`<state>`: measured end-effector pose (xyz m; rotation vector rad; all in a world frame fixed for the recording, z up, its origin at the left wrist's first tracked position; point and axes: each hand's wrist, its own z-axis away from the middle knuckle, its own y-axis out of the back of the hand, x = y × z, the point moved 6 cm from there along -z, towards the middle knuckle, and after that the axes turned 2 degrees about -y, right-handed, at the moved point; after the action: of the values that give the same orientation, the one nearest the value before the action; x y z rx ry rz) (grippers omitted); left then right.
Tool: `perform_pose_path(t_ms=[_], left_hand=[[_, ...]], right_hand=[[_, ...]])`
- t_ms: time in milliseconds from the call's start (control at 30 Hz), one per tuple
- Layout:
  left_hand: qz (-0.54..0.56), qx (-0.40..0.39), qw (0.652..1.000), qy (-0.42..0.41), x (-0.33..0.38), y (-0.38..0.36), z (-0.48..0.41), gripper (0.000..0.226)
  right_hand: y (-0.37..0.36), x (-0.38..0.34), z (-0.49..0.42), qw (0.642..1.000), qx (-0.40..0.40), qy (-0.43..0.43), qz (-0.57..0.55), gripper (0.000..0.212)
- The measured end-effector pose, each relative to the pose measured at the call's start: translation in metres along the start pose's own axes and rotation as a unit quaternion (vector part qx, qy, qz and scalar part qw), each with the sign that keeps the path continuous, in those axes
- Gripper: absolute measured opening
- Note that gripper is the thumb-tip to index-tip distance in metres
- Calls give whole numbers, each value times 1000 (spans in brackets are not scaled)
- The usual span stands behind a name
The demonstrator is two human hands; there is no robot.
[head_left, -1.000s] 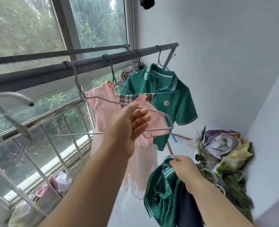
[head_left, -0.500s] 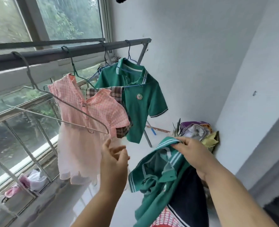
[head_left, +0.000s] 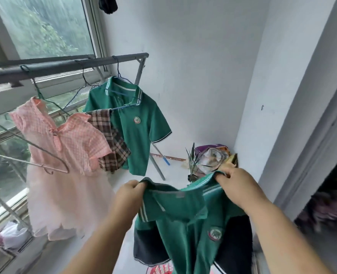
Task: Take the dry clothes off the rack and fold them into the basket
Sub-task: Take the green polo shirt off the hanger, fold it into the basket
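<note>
folding looks underway: left hand [head_left: 131, 192] and right hand [head_left: 237, 184] each pinch a shoulder of the green polo shirt [head_left: 183, 224], spread open, which next needs its sleeves folded inward.

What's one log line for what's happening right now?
left hand: grips held green shirt | right hand: grips it too | fold: not started | on rack: pink dress, plaid cloth, hanging green shirt

On the rack [head_left: 64, 67], dress [head_left: 68, 151] hangs left of shirt [head_left: 142, 133].
</note>
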<state>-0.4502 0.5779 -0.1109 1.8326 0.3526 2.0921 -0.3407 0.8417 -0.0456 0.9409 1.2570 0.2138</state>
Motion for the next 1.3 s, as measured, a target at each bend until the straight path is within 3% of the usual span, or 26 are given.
perform_pose_path(t_ms=[133,267,333,367,467,633,800,867,1000,1033,1100,1167,1300], left_hand=[[133,-51,990,10,31,-28,20,20],[198,-87,976,-1,57,-40,39,18],[199,-92,976,-8,63,-39,41,18],[200,-93,975,-10,66,-37,40,18],[187,-88,978,-14,72,-28,33,19],[187,-104,976,-37,84,-8,19,24],[165,-151,971,-82,92,15,6,16],[111,-132,979,-110,93,25,-2,16],[55,-87,983,-149,95,34,-11,22],[50,-90,982,-158,95,34,-12,24],[28,-108,978,-178,99,30,-9,29],[5,-126,972,-199,104,26,-4,30],[12,-170,957,-235,113,21,3,32]], right_hand=[[2,36,0,994,-22,-64,-84,14],[1,53,2,948,-24,-148,-280,23],[1,54,-1,934,-48,-130,-329,23],[0,50,-2,945,-68,-102,-302,21],[-4,41,-2,992,-82,-32,-86,22],[-13,25,-11,998,-64,7,27,15],[-27,-7,-13,997,-51,-7,-60,36],[-34,-19,-12,996,-45,-6,-72,47],[-44,-49,-1,977,-60,12,-205,38],[-47,-58,0,974,-76,26,-213,37],[-55,-72,1,980,-97,55,-162,59],[-63,-77,-5,990,-71,65,-103,73],[-55,-74,-14,988,31,55,-139,30]])
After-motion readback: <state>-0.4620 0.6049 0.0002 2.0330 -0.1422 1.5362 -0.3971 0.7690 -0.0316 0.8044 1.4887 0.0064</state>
